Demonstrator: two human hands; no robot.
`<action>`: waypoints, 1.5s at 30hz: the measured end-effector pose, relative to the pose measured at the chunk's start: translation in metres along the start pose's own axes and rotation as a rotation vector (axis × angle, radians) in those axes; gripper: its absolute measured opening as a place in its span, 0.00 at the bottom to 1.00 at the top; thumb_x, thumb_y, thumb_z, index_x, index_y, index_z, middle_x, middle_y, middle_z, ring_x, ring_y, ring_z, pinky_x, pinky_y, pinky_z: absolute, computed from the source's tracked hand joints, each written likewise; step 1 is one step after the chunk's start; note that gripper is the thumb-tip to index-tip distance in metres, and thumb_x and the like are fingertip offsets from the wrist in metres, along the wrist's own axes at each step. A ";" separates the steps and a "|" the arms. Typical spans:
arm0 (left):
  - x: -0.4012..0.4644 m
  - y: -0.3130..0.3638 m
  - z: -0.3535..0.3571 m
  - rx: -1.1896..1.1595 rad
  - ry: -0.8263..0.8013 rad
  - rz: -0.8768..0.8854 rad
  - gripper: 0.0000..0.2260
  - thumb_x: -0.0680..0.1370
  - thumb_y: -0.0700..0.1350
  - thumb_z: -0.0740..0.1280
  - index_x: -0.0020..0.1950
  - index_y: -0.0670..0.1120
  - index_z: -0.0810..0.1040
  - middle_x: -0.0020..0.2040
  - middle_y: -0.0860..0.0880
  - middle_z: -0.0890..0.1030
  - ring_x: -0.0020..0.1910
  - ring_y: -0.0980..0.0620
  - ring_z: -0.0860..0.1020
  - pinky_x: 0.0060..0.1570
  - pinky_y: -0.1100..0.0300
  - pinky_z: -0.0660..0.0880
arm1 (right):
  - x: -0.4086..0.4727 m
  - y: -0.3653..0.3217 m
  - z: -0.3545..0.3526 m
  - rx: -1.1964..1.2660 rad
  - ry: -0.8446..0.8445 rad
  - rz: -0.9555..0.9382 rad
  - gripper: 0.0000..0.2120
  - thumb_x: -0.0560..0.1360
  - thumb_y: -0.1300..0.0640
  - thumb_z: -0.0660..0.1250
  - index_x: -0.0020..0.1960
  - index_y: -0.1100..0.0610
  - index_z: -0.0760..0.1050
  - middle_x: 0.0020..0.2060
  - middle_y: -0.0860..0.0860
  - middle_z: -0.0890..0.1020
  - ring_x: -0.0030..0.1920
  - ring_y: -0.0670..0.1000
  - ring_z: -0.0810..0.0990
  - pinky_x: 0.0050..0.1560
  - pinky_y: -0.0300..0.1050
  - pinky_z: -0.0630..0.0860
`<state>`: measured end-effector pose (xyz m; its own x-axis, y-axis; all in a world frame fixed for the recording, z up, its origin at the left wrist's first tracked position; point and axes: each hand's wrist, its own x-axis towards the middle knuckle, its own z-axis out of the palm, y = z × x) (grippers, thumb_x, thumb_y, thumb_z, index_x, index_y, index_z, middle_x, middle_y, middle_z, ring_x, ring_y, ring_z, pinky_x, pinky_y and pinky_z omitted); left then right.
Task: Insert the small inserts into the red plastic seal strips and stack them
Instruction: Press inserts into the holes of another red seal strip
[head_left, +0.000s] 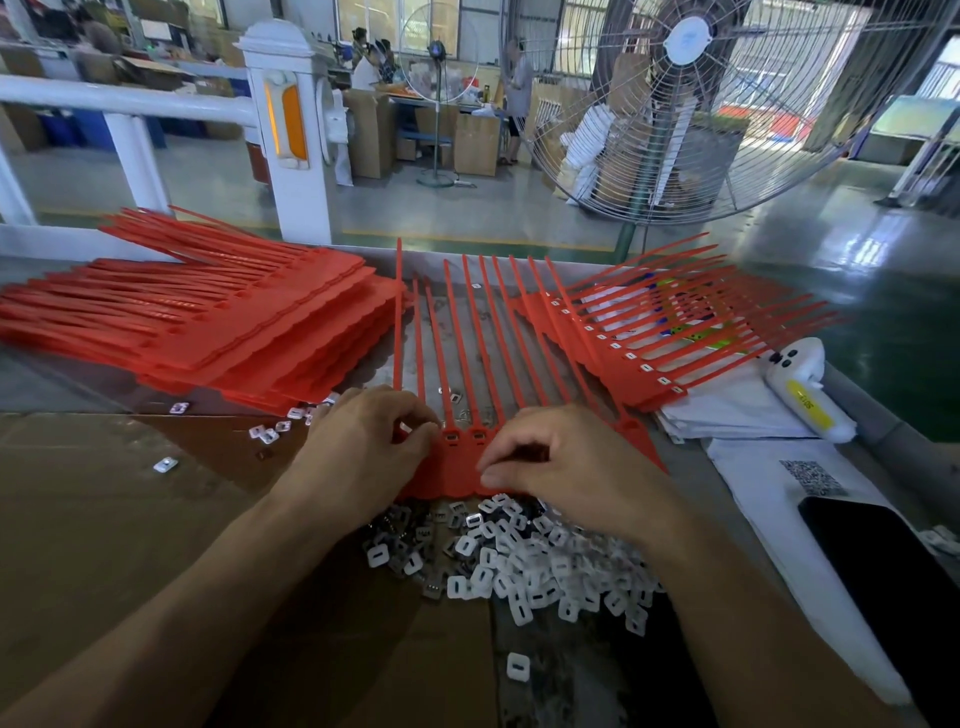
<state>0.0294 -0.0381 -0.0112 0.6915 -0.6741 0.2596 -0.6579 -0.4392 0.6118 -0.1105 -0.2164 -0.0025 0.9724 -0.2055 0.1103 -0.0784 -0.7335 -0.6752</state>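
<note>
My left hand (363, 447) pinches head of red strip (457, 457); right hand (566, 462) curled over it. Insert pile (519, 561) just below. Fingertip contents hidden.

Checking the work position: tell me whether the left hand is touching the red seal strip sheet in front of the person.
Touching. The head view shows the left hand resting on the red seal strip sheet, its fingertips pinched at the sheet's sockets with no gap visible.

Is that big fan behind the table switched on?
Cannot tell. The fan stands upright on the floor, but behind its wire guard the single still picture shows no blades clearly, moving or still.
</note>
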 end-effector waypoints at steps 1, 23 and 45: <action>0.000 0.000 0.000 0.002 0.002 0.004 0.05 0.80 0.54 0.67 0.50 0.58 0.83 0.48 0.61 0.80 0.54 0.56 0.77 0.63 0.43 0.73 | 0.001 -0.003 0.003 -0.007 -0.045 -0.017 0.02 0.75 0.51 0.77 0.47 0.45 0.85 0.45 0.37 0.83 0.46 0.39 0.82 0.47 0.36 0.73; 0.000 0.000 0.000 -0.001 0.001 0.007 0.06 0.80 0.54 0.68 0.50 0.56 0.84 0.47 0.61 0.80 0.52 0.57 0.77 0.61 0.44 0.74 | -0.007 -0.018 0.003 -0.011 -0.097 -0.036 0.05 0.77 0.55 0.73 0.44 0.46 0.80 0.41 0.40 0.84 0.38 0.40 0.83 0.38 0.34 0.77; 0.000 -0.003 -0.001 -0.010 -0.025 -0.001 0.06 0.80 0.55 0.68 0.51 0.57 0.84 0.48 0.62 0.80 0.51 0.60 0.77 0.60 0.46 0.76 | -0.006 0.030 -0.036 0.243 0.625 0.369 0.06 0.79 0.59 0.71 0.46 0.50 0.85 0.34 0.48 0.87 0.29 0.43 0.79 0.30 0.40 0.76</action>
<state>0.0314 -0.0365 -0.0122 0.6843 -0.6883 0.2409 -0.6544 -0.4339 0.6192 -0.1270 -0.2602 0.0030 0.5814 -0.7912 0.1897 -0.2537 -0.3978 -0.8817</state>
